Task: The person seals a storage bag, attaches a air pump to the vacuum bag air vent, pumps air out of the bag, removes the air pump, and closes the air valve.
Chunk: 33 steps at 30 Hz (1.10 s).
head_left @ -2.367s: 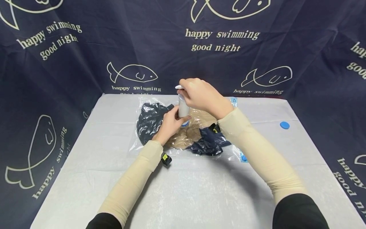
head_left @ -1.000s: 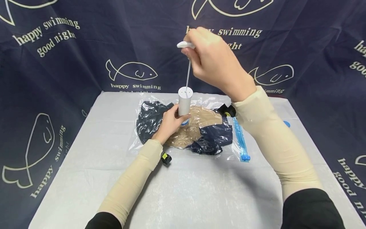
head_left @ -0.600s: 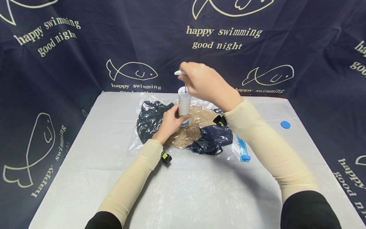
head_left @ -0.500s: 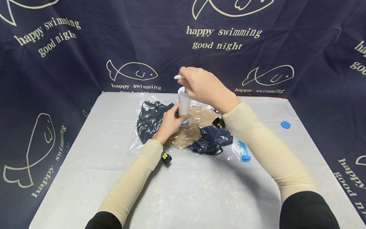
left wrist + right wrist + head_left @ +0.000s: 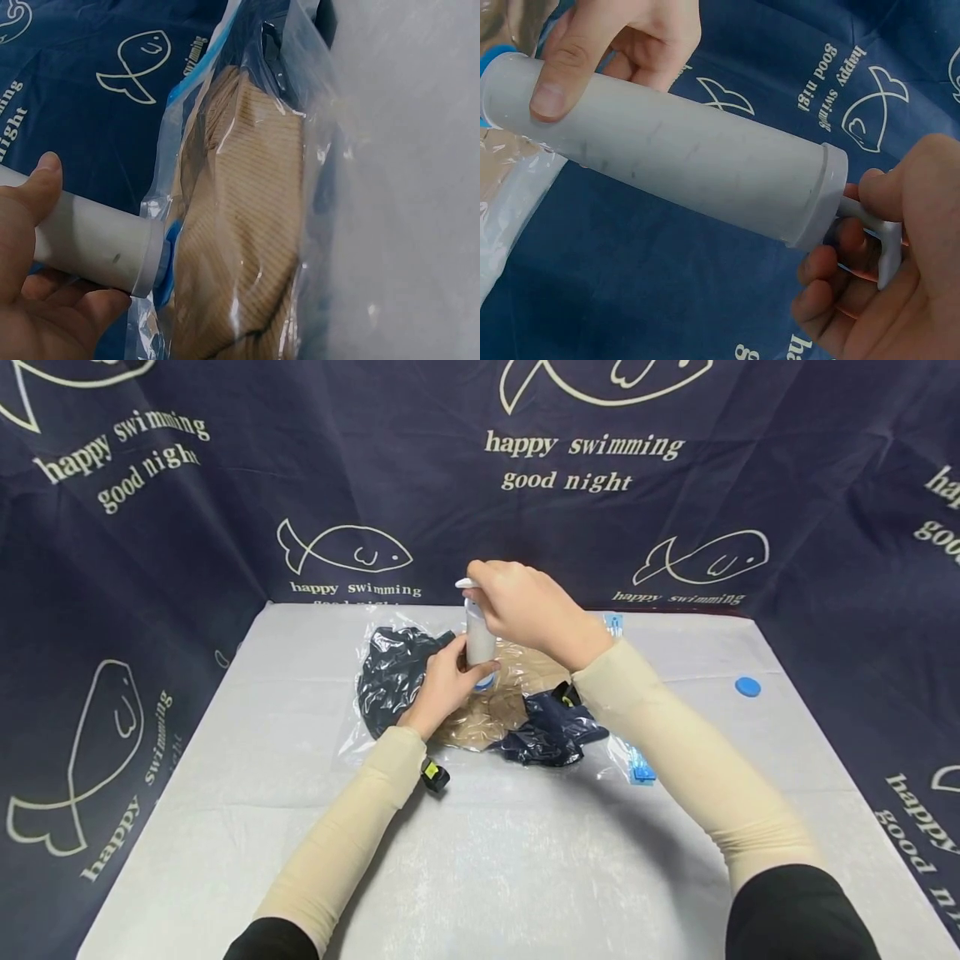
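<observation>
A white hand pump point(image 5: 682, 154) stands upright on the blue valve point(image 5: 166, 262) of a clear vacuum storage bag point(image 5: 352, 735). Folded clothes fill the bag: a dark garment point(image 5: 390, 672), a tan ribbed one point(image 5: 247, 202) and a navy one point(image 5: 551, 727). My left hand point(image 5: 442, 681) grips the lower barrel of the pump, thumb on one side and fingers on the other. My right hand point(image 5: 521, 610) curls its fingers round the white T-shaped handle point(image 5: 889, 251), which sits low, close to the pump's top cap.
A round blue cap point(image 5: 747, 687) lies on the right of the white-covered table point(image 5: 480, 877). At the bag's right end is a blue zip strip point(image 5: 641, 768). Dark blue printed cloth point(image 5: 465, 460) hangs round the back and sides.
My right hand was high with the pump rod drawn out a second ago; it has come down and pushed the handle to the pump's top. My left hand has stayed on the barrel.
</observation>
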Motion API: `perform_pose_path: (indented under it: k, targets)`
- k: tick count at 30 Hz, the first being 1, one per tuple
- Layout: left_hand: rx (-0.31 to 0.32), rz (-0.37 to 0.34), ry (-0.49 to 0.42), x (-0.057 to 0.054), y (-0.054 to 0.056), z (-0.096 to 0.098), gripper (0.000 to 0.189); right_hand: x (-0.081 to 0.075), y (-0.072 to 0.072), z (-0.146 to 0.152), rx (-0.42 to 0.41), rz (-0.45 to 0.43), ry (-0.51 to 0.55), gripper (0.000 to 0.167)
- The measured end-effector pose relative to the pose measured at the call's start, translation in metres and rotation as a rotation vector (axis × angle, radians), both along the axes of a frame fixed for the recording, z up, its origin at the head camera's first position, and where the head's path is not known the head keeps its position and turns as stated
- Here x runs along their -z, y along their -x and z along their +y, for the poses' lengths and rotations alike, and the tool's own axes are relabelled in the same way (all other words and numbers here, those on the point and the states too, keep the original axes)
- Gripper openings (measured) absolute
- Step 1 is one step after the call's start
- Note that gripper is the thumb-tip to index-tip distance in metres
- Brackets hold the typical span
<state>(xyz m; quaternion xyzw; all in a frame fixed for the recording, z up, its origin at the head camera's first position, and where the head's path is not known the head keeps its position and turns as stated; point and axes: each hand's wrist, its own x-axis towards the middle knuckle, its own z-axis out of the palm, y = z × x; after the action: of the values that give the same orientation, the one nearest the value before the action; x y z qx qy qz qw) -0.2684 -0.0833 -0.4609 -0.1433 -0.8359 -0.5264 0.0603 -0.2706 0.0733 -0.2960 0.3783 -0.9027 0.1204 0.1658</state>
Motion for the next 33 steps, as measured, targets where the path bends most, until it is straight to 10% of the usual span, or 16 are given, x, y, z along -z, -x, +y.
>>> perform_pose_path:
  k: [33]
  targets:
    - [-0.005,-0.003,0.016,0.000,-0.003,0.001,0.046,-0.017,0.004,0.010,-0.060,0.055,-0.034,0.025]
